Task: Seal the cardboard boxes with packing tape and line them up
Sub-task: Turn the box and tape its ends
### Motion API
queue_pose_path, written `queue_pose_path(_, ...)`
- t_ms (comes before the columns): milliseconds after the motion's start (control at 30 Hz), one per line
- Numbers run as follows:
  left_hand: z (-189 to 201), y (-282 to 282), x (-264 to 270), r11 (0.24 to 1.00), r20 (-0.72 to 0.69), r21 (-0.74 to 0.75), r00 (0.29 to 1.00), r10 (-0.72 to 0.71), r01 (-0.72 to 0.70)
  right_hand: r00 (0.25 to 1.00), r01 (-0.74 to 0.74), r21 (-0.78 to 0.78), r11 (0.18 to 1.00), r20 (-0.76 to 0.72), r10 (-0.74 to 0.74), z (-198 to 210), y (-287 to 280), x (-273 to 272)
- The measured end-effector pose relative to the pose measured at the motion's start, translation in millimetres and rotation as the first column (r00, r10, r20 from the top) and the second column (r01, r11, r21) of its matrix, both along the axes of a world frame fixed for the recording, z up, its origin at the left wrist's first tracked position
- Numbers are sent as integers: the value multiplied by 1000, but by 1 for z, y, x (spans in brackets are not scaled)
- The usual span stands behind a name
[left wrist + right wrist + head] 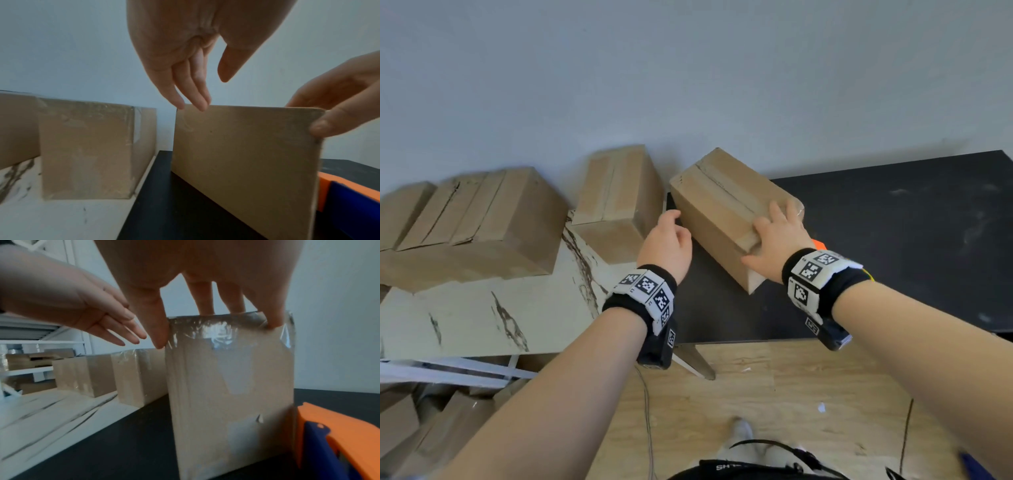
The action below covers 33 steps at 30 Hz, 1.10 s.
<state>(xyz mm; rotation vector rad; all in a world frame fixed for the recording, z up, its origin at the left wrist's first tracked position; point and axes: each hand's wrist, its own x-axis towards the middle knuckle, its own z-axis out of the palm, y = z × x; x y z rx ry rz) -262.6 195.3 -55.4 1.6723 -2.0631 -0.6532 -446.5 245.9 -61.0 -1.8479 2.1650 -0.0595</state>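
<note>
Under the right hand (774, 236), a taped cardboard box (722, 212) on the black table (911, 240); fingers over its top near end, thumb down its side, grasping. Beside it, left hand (666, 245) with straight, relaxed fingers just touching the box's upper edge, gripping nothing. Behind the right thumb, an orange-and-blue tape dispenser (337, 439). Left of the fingers, more sealed boxes (619, 192) lined on the white marbled table (482, 315).

The box (726, 212) under the right hand (777, 240) is plain brown cardboard, matt and slightly fibrous, with glossy clear tape (222, 331) wrinkled over its near end and catching the light. The neighbouring box (619, 192) is the same dull cardboard with shiny tape along its seam. The dark table (911, 240) looks smooth and matt, lightly smudged. The pale table (482, 315) has a marble-like veined finish. The tape dispenser (337, 439) is smooth orange and blue plastic. The floor (791, 377) shows light wood grain.
</note>
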Motion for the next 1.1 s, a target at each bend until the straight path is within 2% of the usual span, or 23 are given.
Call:
queue_pose_path(100, 0, -11, 6, 998, 77, -38, 996, 54, -51, 1000, -22, 41, 999, 14, 21, 8, -6, -13)
queue_pose_path(200, -1, -16, 9, 993, 168, 21, 980, 107, -112, 997, 71, 18, 997, -28, -70, 15, -6, -25)
queue_pose_path(333, -7, -15, 8, 988, 125, 152, 992, -2, -17, 991, 93, -74, 993, -85, -99, 14, -3, -32)
queue_pose_path(400, -6, -8, 5, 986, 140, 163, 990, -3, -20, 989, 130, -123, 984, -50, -137, 12, 0, -24)
queue_pose_path(467, -5, -5, 3, 990, 198, 136, 980, 8, -36, 989, 130, -158, 979, -48, -139, 9, 5, -7)
queue_pose_path(533, -4, -7, 3, 995, 277, 99, 961, -2, -27, 992, 61, -103, 993, -99, -72, 3, 8, 10)
queue_pose_path(600, -2, -8, 7, 999, 357, 54, 934, -22, 3, 995, 31, -34, 999, -91, -34, -1, 7, 18)
queue_pose_path(733, -1, 0, 17, 996, 436, -45, 898, -56, 83, 998, 32, -20, 999, -49, -33, 1, -10, 7)
queue_pose_path(800, -4, 4, 21, 990, 469, -117, 883, -19, 84, 997, 43, -17, 999, -63, -44, 3, -17, 4)
queue_pose_path(867, -5, 1, 25, 984, 447, -165, 895, 10, 72, 997, 56, -33, 998, -57, -57, 4, -19, 6)
queue_pose_path(900, -6, -3, 27, 988, 421, -135, 907, -13, 77, 997, 62, -53, 997, -52, -65, 5, -19, 9)
queue_pose_path(1033, -3, -18, 32, 978, 324, 150, 927, -188, 146, 988, 152, -118, 981, -18, -155, 7, -15, 19)
queue_pose_path(1100, -3, -15, 32, 982, 309, 110, 934, -179, 152, 969, 241, -101, 965, 79, -233, 9, -15, 18)
